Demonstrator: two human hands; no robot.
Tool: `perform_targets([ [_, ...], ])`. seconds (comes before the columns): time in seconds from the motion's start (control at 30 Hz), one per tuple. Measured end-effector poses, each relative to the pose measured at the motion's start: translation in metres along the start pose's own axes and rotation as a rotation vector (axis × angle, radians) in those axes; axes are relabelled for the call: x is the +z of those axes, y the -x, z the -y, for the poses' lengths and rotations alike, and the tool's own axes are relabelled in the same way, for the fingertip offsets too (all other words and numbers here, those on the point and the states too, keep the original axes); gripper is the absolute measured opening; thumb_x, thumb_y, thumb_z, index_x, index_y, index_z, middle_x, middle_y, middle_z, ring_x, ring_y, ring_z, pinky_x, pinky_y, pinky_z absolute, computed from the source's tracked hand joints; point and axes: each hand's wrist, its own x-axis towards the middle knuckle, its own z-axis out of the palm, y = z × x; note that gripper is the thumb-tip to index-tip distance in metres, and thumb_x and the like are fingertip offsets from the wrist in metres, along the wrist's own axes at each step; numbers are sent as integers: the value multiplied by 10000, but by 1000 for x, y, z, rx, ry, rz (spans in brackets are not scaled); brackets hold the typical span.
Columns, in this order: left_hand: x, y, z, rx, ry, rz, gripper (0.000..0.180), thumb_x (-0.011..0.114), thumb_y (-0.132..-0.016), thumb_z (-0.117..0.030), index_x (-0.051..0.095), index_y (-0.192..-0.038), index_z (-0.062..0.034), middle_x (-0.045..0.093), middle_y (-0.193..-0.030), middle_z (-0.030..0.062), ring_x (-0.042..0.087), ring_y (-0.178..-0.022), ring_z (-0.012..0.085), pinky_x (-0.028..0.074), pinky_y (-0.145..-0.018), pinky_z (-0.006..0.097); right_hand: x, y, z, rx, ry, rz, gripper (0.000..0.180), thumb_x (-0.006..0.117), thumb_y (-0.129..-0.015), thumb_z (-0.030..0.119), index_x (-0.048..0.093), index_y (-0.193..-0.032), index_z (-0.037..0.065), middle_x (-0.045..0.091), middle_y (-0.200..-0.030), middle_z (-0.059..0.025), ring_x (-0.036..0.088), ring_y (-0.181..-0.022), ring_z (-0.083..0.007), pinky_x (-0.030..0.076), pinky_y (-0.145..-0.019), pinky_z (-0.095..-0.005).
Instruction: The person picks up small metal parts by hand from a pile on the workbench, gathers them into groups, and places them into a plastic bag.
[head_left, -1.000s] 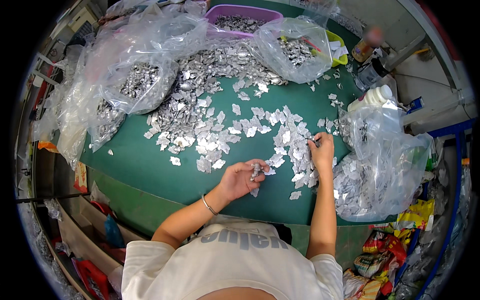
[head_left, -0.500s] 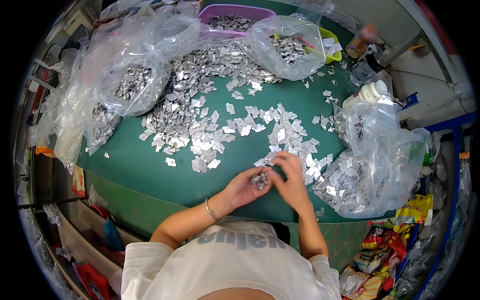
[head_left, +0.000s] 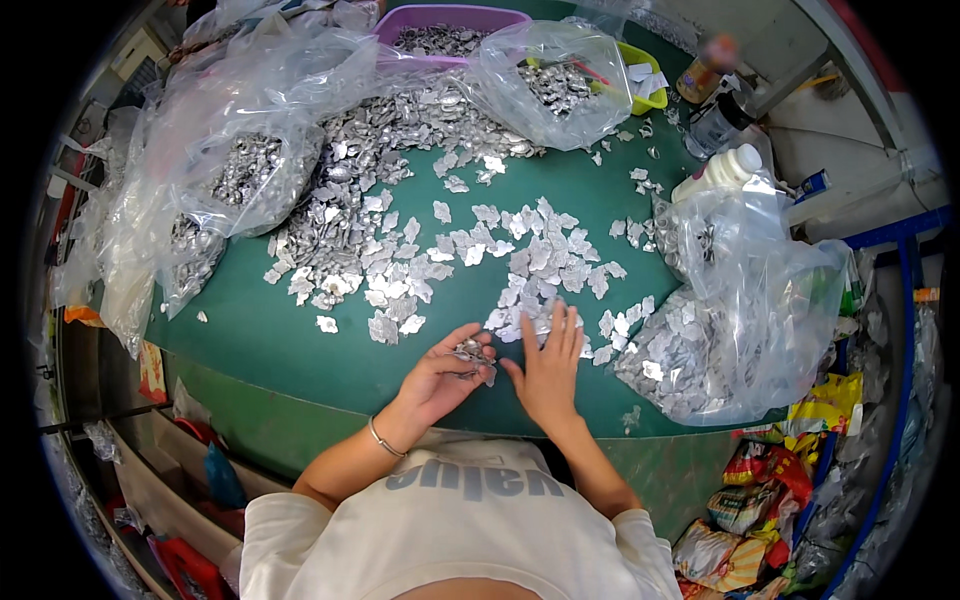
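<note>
My left hand [head_left: 440, 380], palm up with its fingers curled, cups a small heap of silvery metal pieces [head_left: 474, 357]. The exact shape of those pieces is too small to make out. To its right, my right hand [head_left: 548, 375] lies palm down with fingers stretched and apart. Its fingertips are on the near edge of a spread of flat, wavy-edged metal pieces [head_left: 545, 255]. I see nothing held in it, though its underside is hidden. Both hands are near the front edge of the green table [head_left: 300, 350].
A large mound of metal pieces [head_left: 350, 215] lies left of centre. Clear plastic bags of pieces stand at the left [head_left: 245, 170], back [head_left: 560, 90] and right [head_left: 690, 350]. Behind them are a purple basin [head_left: 450, 14] and a yellow-green basket [head_left: 655, 98]. A white bottle [head_left: 720, 172] lies at the right.
My hands have moved apart. The left has shifted left with its metal pieces, and the right has left it, turned palm down and spread its fingers over the flat pieces.
</note>
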Motion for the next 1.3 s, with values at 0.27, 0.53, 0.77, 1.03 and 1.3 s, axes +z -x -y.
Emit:
perform_targets([
  [0.27,14,18,-7,60,81,-69,419,503,-797,97,551,-1181,-62,529,-1009,95,512,-913,210,448,-744,301,-5,18,13,-270,-275,61,402,667,-816,255,590,-1166,73,420,-1378,-116,290,-1342,-382,228,-1036,-613],
  [0.53,-8,17,-3,-47,189,26,387,509,-876,-62,487,-1262,-54,539,-1029,99,540,-843,203,472,-708,307,-10,15,-15,-45,-90,-1,630,689,-801,285,446,-1328,40,354,-1434,-180,277,-1342,-421,223,-1062,-580],
  [0.77,0,22,-15,65,30,-29,591,486,-775,33,407,-1357,-31,517,-1270,153,547,-1112,286,463,-950,426,-7,20,-10,-52,-341,-32,514,630,-842,238,484,-1271,-5,380,-1412,-205,277,-1344,-421,217,-1063,-549],
  [1.03,83,41,-122,614,-108,0,398,417,-959,-147,428,-1327,4,526,-1259,156,532,-1147,287,453,-982,427,1,18,-11,-13,-298,-109,411,566,-877,222,526,-1218,-5,410,-1387,-199,292,-1333,-417,196,-1071,-532],
  [1.3,67,18,-115,475,56,56,358,407,-977,-142,421,-1293,27,477,-1333,173,494,-1218,320,421,-1036,447,0,18,-8,-1,-324,-148,366,599,-849,156,555,-1177,-2,428,-1371,-190,314,-1319,-418,226,-1058,-527],
])
